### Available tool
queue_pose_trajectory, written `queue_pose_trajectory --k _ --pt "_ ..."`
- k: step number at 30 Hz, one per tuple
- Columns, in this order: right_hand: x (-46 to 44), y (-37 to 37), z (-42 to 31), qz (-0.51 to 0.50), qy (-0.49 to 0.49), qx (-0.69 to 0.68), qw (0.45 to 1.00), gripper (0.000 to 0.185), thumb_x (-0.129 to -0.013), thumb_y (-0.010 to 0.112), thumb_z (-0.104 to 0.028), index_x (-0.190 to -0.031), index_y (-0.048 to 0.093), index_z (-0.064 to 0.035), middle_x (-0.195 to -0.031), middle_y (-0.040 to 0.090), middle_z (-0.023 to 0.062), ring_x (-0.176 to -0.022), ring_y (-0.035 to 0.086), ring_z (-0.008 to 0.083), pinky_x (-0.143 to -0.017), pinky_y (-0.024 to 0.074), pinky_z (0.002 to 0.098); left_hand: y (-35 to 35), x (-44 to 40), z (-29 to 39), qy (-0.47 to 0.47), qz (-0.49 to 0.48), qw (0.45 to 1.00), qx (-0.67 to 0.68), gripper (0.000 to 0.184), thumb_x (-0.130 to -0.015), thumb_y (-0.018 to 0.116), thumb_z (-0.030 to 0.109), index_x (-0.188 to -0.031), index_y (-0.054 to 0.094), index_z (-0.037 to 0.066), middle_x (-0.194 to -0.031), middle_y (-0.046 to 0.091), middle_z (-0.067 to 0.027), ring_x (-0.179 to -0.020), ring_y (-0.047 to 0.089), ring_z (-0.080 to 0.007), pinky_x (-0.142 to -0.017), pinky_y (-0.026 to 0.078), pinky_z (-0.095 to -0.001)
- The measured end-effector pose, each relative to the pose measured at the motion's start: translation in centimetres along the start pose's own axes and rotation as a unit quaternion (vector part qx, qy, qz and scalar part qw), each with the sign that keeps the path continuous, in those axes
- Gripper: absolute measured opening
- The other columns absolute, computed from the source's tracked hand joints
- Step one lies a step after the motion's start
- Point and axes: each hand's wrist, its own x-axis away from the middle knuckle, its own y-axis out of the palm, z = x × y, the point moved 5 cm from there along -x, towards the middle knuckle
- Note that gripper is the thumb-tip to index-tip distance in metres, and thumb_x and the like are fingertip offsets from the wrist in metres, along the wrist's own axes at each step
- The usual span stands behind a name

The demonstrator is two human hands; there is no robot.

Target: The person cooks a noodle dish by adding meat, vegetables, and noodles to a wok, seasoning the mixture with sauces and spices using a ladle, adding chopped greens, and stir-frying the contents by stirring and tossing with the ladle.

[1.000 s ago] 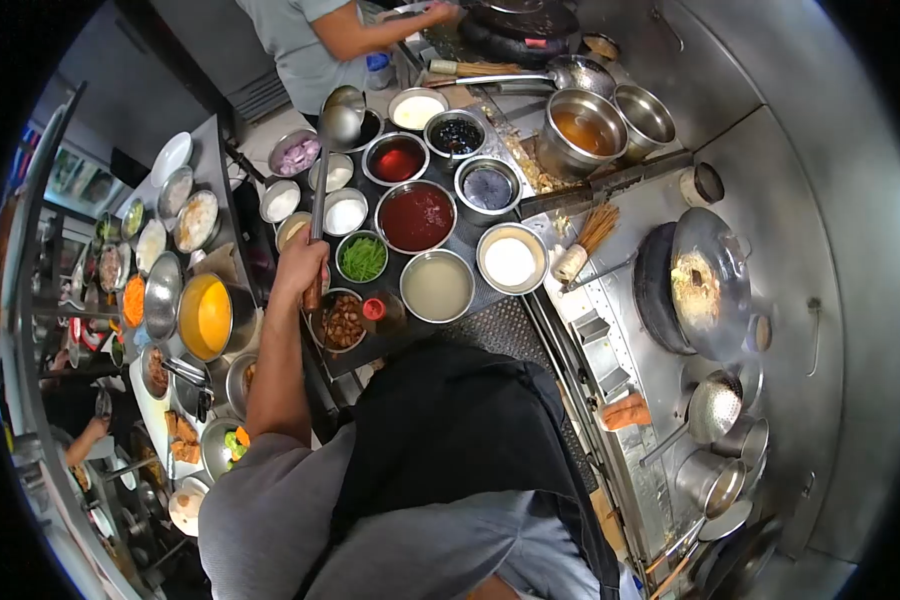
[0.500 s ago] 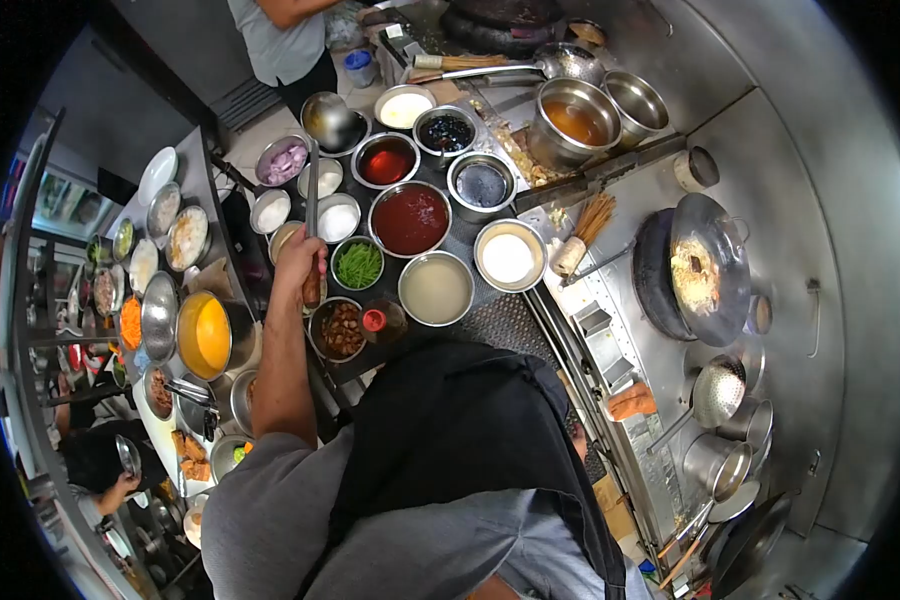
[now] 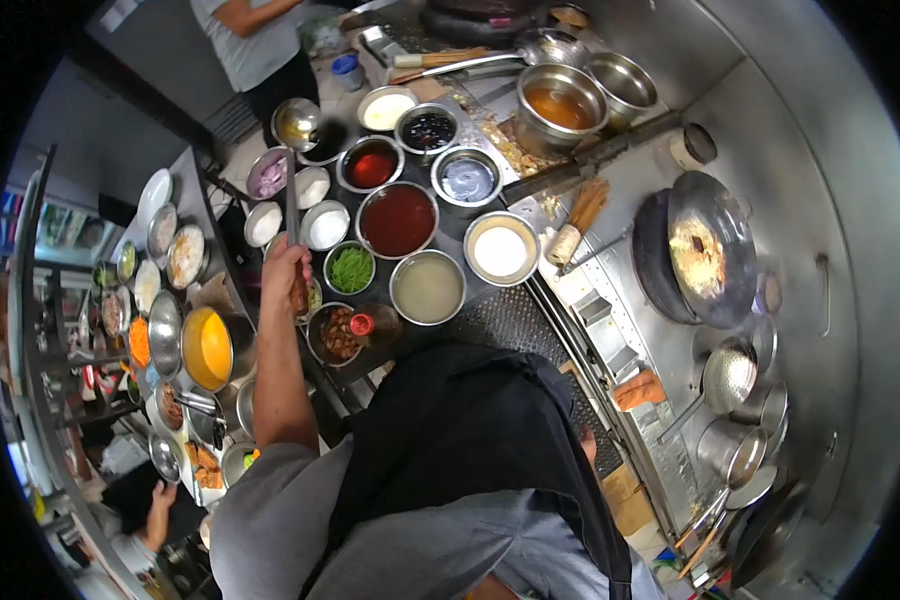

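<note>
My left hand (image 3: 287,270) is closed around the wooden handle of a long metal ladle (image 3: 291,200). The ladle's bowl hangs at the far end of the sauce bowls, beside a dark bowl (image 3: 335,143), with a little liquid glinting in it. Near that hand are shredded green vegetables (image 3: 351,270), diced brown pieces (image 3: 336,333), white powder (image 3: 325,226) and a red-capped bottle (image 3: 378,326). Only a sliver of my right hand (image 3: 588,443) shows past the black apron (image 3: 450,430); its fingers are mostly hidden. On the stove at right, a wok (image 3: 740,270) holds yellowish food (image 3: 698,260).
Bowls of red sauce (image 3: 398,220), cloudy liquid (image 3: 428,288) and white liquid (image 3: 499,250) stand ahead. A bamboo brush (image 3: 578,225) and orange cloth (image 3: 640,390) lie by the stove. Left, a counter carries yellow liquid (image 3: 207,347). Co-workers stand at far left (image 3: 160,515) and top (image 3: 250,45).
The ladle's bowl has swung left, away from above the dark bowl, and my left hand has shifted slightly left. The view has turned a little. A co-worker's hand at left has moved.
</note>
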Motion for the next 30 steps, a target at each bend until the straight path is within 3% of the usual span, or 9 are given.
queue_pose_trajectory --k 6,7,9,11,16,20,21,24,30 --pt "-4.7 -4.0 -1.3 0.103 -0.156 -0.083 0.979 0.042 -0.095 0.055 -0.012 -0.135 0.053 -0.0013 -0.077 0.064 0.0059 -0.056 0.060 0.0134 -0.050 0.0489 0.0290 7.8 7.6 3.2 -0.005 -0.057 0.998 0.020 0.015 -0.093 0.053 0.009 -0.107 0.050 0.011 -0.068 0.051 0.0023 -0.046 0.045 -0.0078 -0.039 0.033 -0.0224" --pt "-3.1 -6.2 -6.1 0.111 -0.138 -0.071 0.982 0.038 -0.096 0.057 -0.014 -0.132 0.056 -0.0028 -0.078 0.064 0.0066 -0.059 0.062 0.0135 -0.053 0.0496 0.0301 10.6 9.6 4.3 -0.003 -0.083 0.997 0.004 0.022 -0.092 0.053 0.008 -0.114 0.051 0.009 -0.068 0.050 0.0018 -0.045 0.045 -0.0081 -0.039 0.034 -0.0218" --pt "-2.0 -10.5 -13.7 0.287 -0.307 -0.018 0.907 0.027 -0.098 0.058 -0.014 -0.122 0.064 -0.0052 -0.080 0.065 0.0084 -0.070 0.064 0.0177 -0.067 0.0529 0.0333 15.9 12.3 4.3 0.003 -0.155 0.988 -0.029 0.043 -0.090 0.051 0.006 -0.132 0.048 0.006 -0.068 0.050 0.0011 -0.044 0.044 -0.0084 -0.037 0.036 -0.0209" --pt "-3.3 -14.3 -19.5 0.274 -0.289 -0.076 0.914 0.029 -0.093 0.062 -0.010 -0.121 0.064 -0.0039 -0.090 0.067 0.0131 -0.084 0.065 0.0228 -0.082 0.0525 0.0347 20.6 13.2 3.3 0.009 -0.220 0.973 -0.073 0.071 -0.087 0.049 0.003 -0.156 0.031 0.004 -0.066 0.050 0.0001 -0.043 0.044 -0.0083 -0.037 0.037 -0.0208" --pt "-6.4 -20.2 -30.9 0.426 -0.413 0.024 0.805 0.036 -0.085 0.071 -0.015 -0.119 0.066 -0.0057 -0.107 0.068 0.0168 -0.108 0.060 0.0363 -0.099 0.0452 0.0443 37.8 19.0 0.6 0.051 -0.344 0.909 -0.229 0.069 -0.086 0.054 -0.002 -0.153 0.040 0.005 -0.064 0.051 0.0034 -0.044 0.042 -0.0049 -0.042 0.036 -0.0211" --pt "-10.9 -20.4 -33.2 0.255 -0.333 0.150 0.895 0.032 -0.091 0.066 -0.035 -0.108 0.074 -0.0088 -0.110 0.071 0.0160 -0.110 0.061 0.0359 -0.099 0.0481 0.0444 48.2 20.6 -4.6 0.195 -0.396 0.808 -0.389 0.065 -0.088 0.057 0.002 -0.152 0.042 0.003 -0.071 0.057 -0.0010 -0.058 0.054 -0.0105 -0.059 0.050 -0.0275" --pt "-11.5 -20.7 -33.5 0.222 -0.322 0.171 0.905 0.034 -0.092 0.064 -0.038 -0.106 0.075 -0.0097 -0.111 0.071 0.0159 -0.110 0.062 0.0358 -0.099 0.0487 0.0448 50.2 21.2 -5.3 0.225 -0.383 0.781 -0.438 0.066 -0.087 0.060 0.005 -0.150 0.042 0.002 -0.081 0.067 -0.0098 -0.074 0.066 -0.0201 -0.075 0.054 -0.0356" --pt "-11.7 -22.0 -33.8 0.142 -0.253 0.149 0.945 0.039 -0.093 0.062 -0.045 -0.105 0.077 -0.0113 -0.105 0.074 0.0158 -0.104 0.066 0.0356 -0.092 0.0527 0.0471 54.5 22.5 -6.2 0.354 -0.382 0.717 -0.463 0.065 -0.086 0.064 0.011 -0.149 0.046 0.009 -0.105 0.070 -0.0251 -0.097 0.069 -0.0397 -0.085 0.052 -0.0440" --pt "-7.9 -24.0 -31.1 0.260 -0.340 0.126 0.895 0.030 -0.089 0.068 -0.038 -0.086 0.078 -0.0099 -0.094 0.074 0.0120 -0.097 0.066 0.0334 -0.088 0.0520 0.0451 55.6 23.5 -0.5 0.310 -0.436 0.609 -0.586 0.065 -0.084 0.066 0.012 -0.147 0.050 0.015 -0.089 0.069 -0.0236 -0.085 0.068 -0.0418 -0.080 0.052 -0.0455"
